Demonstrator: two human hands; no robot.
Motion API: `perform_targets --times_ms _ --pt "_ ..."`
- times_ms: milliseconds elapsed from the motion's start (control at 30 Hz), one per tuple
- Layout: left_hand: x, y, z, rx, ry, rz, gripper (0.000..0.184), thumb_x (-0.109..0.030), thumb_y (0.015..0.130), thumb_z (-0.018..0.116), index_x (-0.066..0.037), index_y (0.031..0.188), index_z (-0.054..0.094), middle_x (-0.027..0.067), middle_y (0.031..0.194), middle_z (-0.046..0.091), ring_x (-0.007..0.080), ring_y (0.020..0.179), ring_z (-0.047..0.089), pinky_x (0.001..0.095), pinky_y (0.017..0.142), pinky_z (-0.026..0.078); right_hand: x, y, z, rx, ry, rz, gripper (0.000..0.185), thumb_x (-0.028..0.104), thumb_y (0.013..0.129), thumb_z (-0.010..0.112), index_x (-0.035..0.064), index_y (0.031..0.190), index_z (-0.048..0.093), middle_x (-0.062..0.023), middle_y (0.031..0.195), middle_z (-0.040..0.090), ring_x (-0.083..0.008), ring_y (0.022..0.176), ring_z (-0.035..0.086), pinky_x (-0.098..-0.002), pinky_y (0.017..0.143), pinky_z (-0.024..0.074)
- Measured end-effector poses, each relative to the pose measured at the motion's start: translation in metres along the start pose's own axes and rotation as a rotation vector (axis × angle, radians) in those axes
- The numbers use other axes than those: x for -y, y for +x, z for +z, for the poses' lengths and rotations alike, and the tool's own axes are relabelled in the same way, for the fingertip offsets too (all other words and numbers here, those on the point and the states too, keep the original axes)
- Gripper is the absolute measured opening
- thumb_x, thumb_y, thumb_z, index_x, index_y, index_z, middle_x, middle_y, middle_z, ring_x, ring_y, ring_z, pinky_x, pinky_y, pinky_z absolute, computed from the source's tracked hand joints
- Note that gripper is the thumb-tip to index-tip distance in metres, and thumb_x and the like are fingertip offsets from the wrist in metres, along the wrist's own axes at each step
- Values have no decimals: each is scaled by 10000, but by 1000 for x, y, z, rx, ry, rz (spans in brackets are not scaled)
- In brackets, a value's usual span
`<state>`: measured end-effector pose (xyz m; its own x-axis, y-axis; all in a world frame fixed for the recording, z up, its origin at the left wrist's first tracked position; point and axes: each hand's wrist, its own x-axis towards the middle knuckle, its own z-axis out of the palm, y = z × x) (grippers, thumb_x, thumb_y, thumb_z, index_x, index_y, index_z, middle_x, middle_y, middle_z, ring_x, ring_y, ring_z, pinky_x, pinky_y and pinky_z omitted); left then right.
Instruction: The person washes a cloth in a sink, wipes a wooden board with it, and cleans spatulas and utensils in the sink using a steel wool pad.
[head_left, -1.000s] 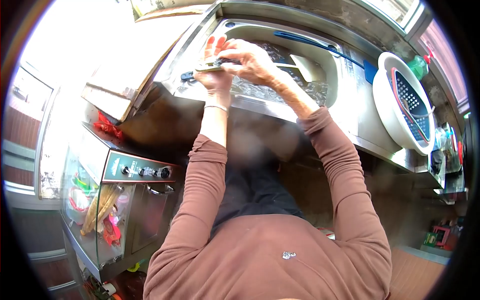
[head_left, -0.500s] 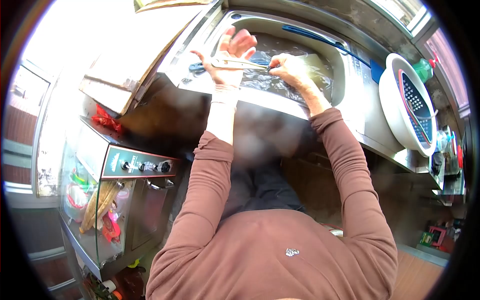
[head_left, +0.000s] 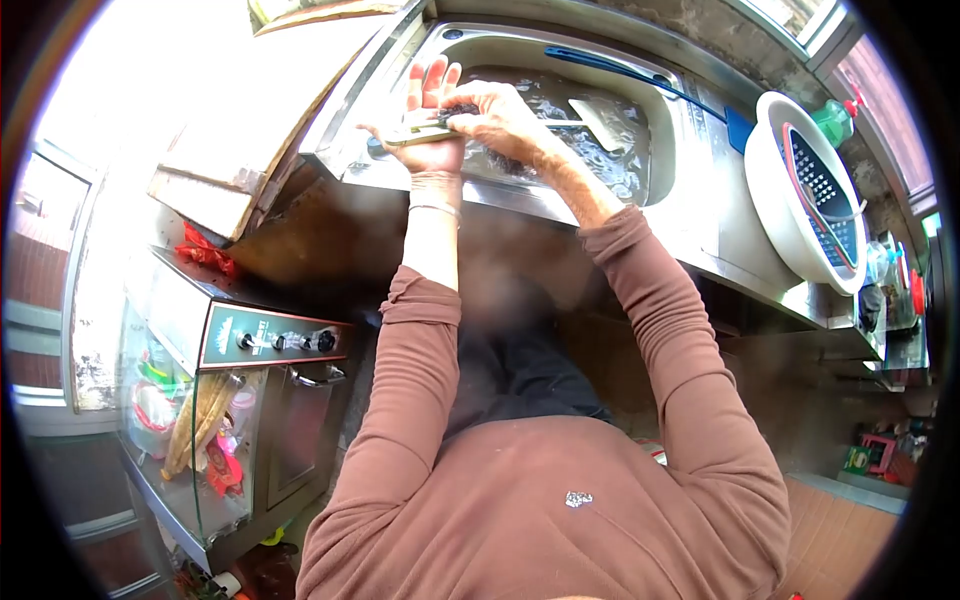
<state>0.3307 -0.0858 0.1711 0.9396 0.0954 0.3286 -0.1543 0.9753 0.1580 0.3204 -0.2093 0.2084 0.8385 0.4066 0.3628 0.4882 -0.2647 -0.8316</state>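
My left hand point(head_left: 432, 130) is palm up over the sink's near left side, fingers stretched out, with the pale handle of a spatula point(head_left: 600, 123) lying across the palm. The spatula's flat, light blade extends right over the sink. Fingers bent, my right hand point(head_left: 495, 118) presses a dark scouring pad point(head_left: 460, 113) onto the handle close to my left palm. My fingers partly hide the pad. Cloudy, rippling water point(head_left: 545, 92) fills the metal sink point(head_left: 655, 170) below. A small blue piece point(head_left: 376, 147) shows beside my left hand; I cannot tell whether it belongs to the handle.
A long blue tool point(head_left: 640, 80) rests along the sink's far edge. On the right counter stands a white basin point(head_left: 775, 200) holding a dark perforated tray point(head_left: 822, 195), near a green bottle point(head_left: 835, 122). A steel cabinet with knobs point(head_left: 275, 340) stands at my left.
My right hand has moved left along the spatula with the scouring pad, up to my left hand. The spatula's blade has come into plain view above the water.
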Motion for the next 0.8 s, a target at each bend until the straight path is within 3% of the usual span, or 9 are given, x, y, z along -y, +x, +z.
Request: perform_targets --times_ms 133,200,233,300,400,500,600,733,800 --pt "0 0 0 36 94 -43 1124 -912 737 252 -5 1361 474 251 1356 514 480 1352 343 565 1100 301 -18 7 -20 140 87 126 318 153 792 715 -4 1066 677 -82 954 682 -146 870 607 -286 811 475" --pt "3 -2 7 -39 99 -19 1128 -920 731 241 12 1301 525 221 1122 625 410 1122 537 536 1059 353 -28 7 -26 205 107 244 354 169 786 728 15 1099 669 -67 935 670 -127 833 595 -261 753 478" --pt "3 -3 10 -75 102 -8 1133 -923 728 235 20 1271 550 206 1005 680 375 1007 633 522 1038 380 -24 9 -33 270 136 280 414 195 770 750 45 1143 653 -41 905 649 -104 773 569 -241 627 464" --pt "-8 8 -35 126 33 -110 1129 -930 724 222 34 1168 606 115 703 599 254 658 550 493 998 405 -28 12 -33 273 167 286 436 215 756 764 47 1142 652 -33 899 644 -97 744 561 -245 563 449" --pt "-3 -1 -11 -113 172 -12 1121 -935 724 197 45 972 681 -13 401 325 123 368 233 449 830 457 -35 17 -30 277 148 327 423 260 728 789 40 1063 654 -40 862 647 -110 684 562 -266 501 442" --pt "-3 -3 -8 -37 139 -23 1115 -938 724 194 37 921 698 -13 404 329 122 380 258 419 690 448 -37 20 -41 375 119 463 369 307 740 786 54 970 648 -49 818 680 -114 653 576 -263 472 452" --pt "-4 0 -12 176 127 -92 1109 -940 722 193 28 911 701 -21 405 320 123 388 257 427 710 451 -50 13 -50 389 210 447 366 330 751 781 51 949 652 -44 849 704 -98 642 585 -242 446 461" --pt "-4 1 -11 241 117 -159 1125 -960 692 188 26 863 703 -10 396 323 137 379 280 397 657 465 -65 7 -60 441 106 466 353 370 793 738 73 981 708 -19 899 710 -87 625 578 -236 431 465" --pt "-3 -2 -8 253 149 -143 1093 -954 700 211 9 855 704 -18 395 318 131 390 248 379 632 409 -64 4 -63 450 59 482 330 383 791 728 106 970 743 -12 865 685 -94 598 550 -243 420 449"
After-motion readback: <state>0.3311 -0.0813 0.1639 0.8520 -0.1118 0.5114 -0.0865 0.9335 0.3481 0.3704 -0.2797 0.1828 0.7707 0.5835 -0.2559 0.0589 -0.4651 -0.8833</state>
